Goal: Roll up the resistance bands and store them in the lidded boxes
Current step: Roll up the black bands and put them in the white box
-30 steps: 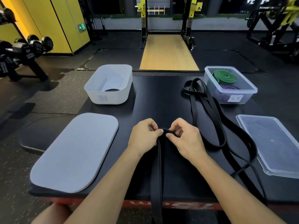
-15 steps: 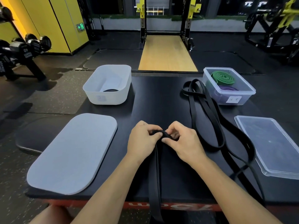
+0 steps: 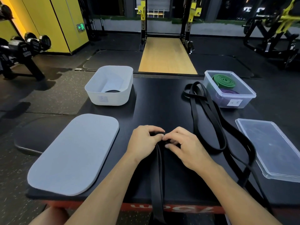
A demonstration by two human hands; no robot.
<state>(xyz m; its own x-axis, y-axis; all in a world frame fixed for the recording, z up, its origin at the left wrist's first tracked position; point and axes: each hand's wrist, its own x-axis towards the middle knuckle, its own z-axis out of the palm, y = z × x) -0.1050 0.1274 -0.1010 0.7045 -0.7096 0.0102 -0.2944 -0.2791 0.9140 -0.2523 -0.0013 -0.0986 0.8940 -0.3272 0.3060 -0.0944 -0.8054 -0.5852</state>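
Matte black tabletop (image 3: pixel 159 108); at 6 o'clock, left hand (image 3: pixel 143 142) and right hand (image 3: pixel 186 148), fingers curled, pinch flat black rubber band (image 3: pixel 158 176); yellow steel rack (image 3: pixel 142 12) and wooden platform (image 3: pixel 165 57) at 12 o'clock.

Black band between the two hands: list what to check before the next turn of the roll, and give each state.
1. Grip: left hand and right hand both pinch the flat black rubber band at its end: ok.
2. Its tail runs straight off the black table, apart from the loose black bands on the right: ok.
3. Coil tight and even: cannot tell, the fingers hide it.
4. White plastic box open, grey rounded lid lying beside it: ok.
5. Room in that box beside its black roll: ok.
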